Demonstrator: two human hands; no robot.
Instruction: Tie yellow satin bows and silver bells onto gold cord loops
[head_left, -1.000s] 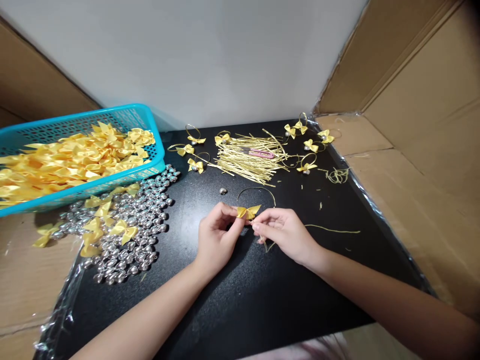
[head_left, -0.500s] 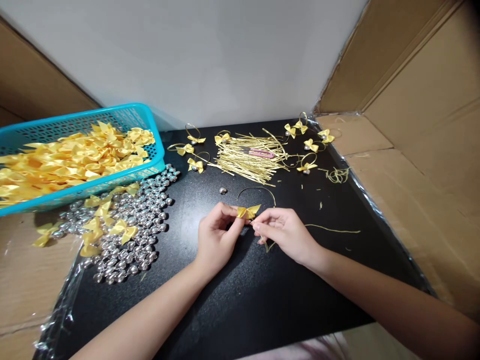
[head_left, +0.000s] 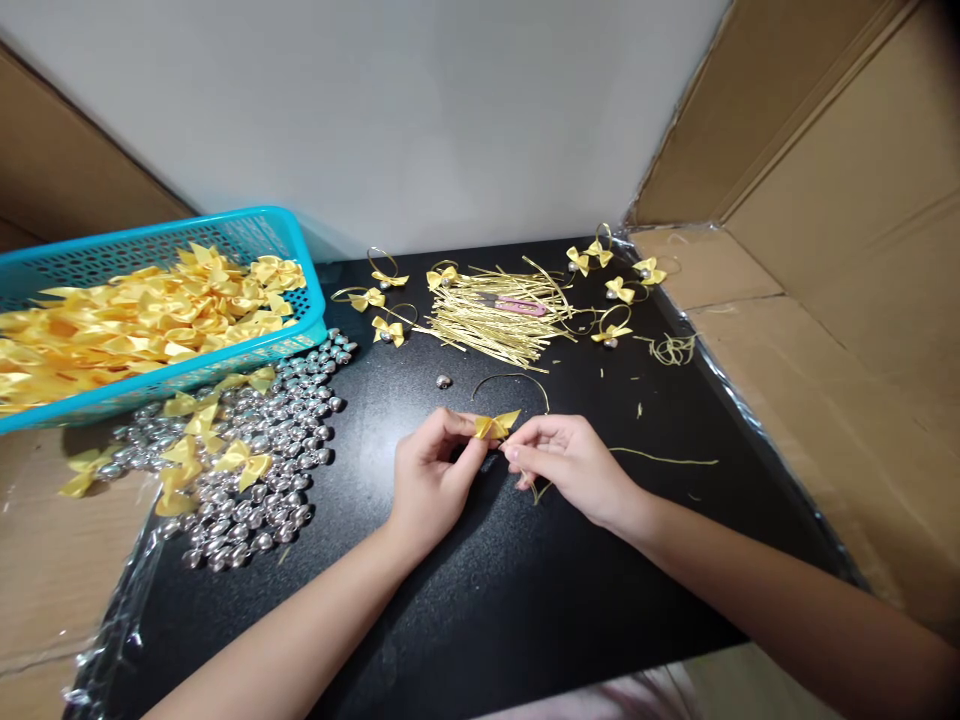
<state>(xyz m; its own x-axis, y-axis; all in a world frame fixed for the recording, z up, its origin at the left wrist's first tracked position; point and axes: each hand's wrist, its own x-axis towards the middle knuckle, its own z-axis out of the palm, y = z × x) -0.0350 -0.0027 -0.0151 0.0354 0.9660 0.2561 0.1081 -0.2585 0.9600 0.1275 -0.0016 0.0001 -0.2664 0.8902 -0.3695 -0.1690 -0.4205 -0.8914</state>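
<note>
Between thumb and fingers, my left hand pinches a yellow ribbon bow. My right hand is closed just to its right, fingertips pinched on a thin gold cord whose slack dangles below them. A curved gold wire arches on the black table behind the bow; where it meets the bow is hidden by my fingers. One silver bead lies beyond my left hand. A length of gold cord stretches out right of my right hand.
A blue basket of yellow bows stands at the left, with many silver beads spilled before it. Gold strips with a pink-handled cutter lie at the back, between finished-looking bow loops. Cardboard walls flank the table.
Almost nothing differs. Both hands keep their pinch around the bow and cord, and the whole view has shifted very slightly.
</note>
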